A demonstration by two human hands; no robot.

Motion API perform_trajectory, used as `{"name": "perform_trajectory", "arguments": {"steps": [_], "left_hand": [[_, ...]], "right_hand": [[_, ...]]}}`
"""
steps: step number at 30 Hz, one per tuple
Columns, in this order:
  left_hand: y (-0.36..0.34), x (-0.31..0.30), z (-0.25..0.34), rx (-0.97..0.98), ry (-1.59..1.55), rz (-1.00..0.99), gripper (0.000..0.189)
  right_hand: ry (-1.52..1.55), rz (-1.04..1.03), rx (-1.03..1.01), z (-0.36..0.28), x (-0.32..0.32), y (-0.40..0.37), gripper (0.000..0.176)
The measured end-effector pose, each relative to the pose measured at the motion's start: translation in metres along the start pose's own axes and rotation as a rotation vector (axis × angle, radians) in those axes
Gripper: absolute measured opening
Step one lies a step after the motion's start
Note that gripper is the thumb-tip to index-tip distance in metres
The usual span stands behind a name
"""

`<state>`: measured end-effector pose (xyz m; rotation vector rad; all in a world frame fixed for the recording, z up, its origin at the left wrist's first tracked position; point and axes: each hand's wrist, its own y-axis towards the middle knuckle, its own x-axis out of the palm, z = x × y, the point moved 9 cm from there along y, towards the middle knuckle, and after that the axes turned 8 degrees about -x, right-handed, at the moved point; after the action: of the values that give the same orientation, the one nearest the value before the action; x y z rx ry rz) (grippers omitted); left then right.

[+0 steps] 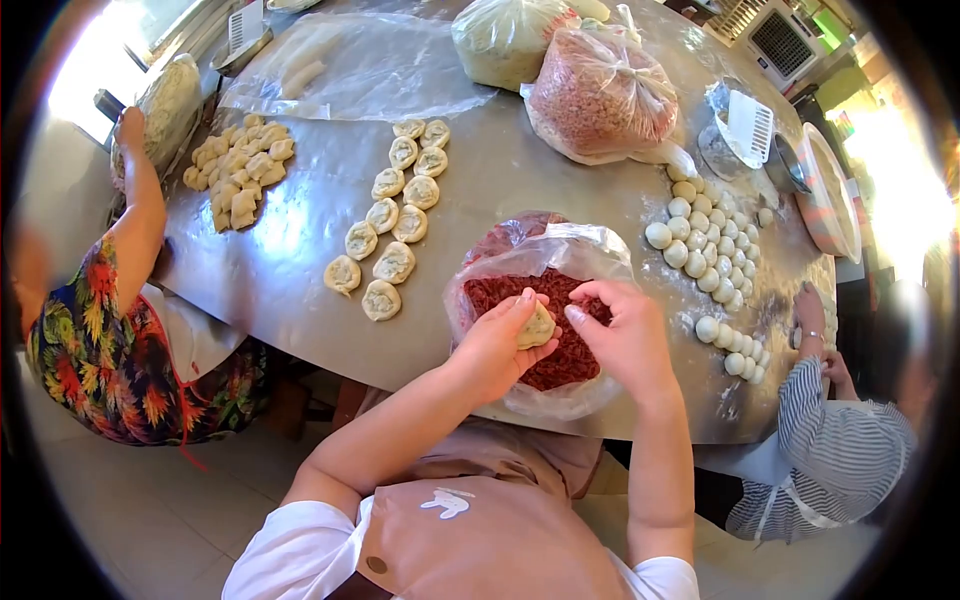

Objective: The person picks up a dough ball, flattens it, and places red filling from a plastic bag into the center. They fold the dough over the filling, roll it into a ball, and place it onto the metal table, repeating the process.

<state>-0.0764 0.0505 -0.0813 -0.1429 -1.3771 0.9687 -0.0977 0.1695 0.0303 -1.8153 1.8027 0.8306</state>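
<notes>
My left hand [500, 345] holds a small round of dough [537, 327] between thumb and fingers, its pale inner face turned up. My right hand [628, 335] hovers just right of it, thumb and fingertips curled together in a pinch; whatever may be between them is hidden. Beneath both hands sits a clear plastic bag [580, 398], its mouth folded open around dark red shredded filling [555, 370]. Left of the bag, two uneven rows of shaped buns [395, 263] with ruffled tops lie on the metal table [290, 320].
Dough balls [712, 240] lie at right. A tied bag of pinkish filling [600, 95] and a greenish bag [505, 40] stand behind. Dough pieces [240, 168] are piled at left. A person in a floral top [95, 350] and another in stripes [845, 445] flank the table.
</notes>
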Motion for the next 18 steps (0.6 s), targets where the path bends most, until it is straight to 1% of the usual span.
{"name": "perform_trajectory", "arguments": {"steps": [2,3,6,7,10,13,16,18], "left_hand": [[0.009,0.002,-0.010,-0.056,-0.123,-0.053,0.030],[0.012,0.006,-0.012,-0.042,-0.128,-0.084,0.033],[0.011,0.009,-0.014,-0.011,-0.149,-0.066,0.038],[0.009,0.007,-0.014,-0.024,-0.130,-0.005,0.036],[0.000,0.011,-0.009,0.007,-0.026,0.035,0.034],[0.003,0.014,-0.009,0.031,-0.024,-0.045,0.031],[0.004,0.017,-0.013,0.040,0.020,-0.019,0.026],[0.004,0.014,-0.013,0.057,0.058,-0.033,0.024]], "right_hand": [[-0.005,-0.035,-0.050,-0.012,0.008,-0.001,0.020],[-0.011,-0.106,0.000,-0.011,0.017,-0.004,0.026],[-0.013,-0.128,-0.079,-0.020,0.027,-0.010,0.034],[-0.030,-0.164,-0.112,-0.019,0.029,-0.012,0.040],[0.088,-0.105,-0.085,-0.015,0.025,-0.018,0.038],[0.011,-0.100,-0.081,-0.022,0.019,-0.016,0.036],[-0.006,-0.080,-0.040,-0.020,0.024,-0.017,0.033],[-0.028,-0.032,-0.101,-0.021,0.025,-0.018,0.032]]}}
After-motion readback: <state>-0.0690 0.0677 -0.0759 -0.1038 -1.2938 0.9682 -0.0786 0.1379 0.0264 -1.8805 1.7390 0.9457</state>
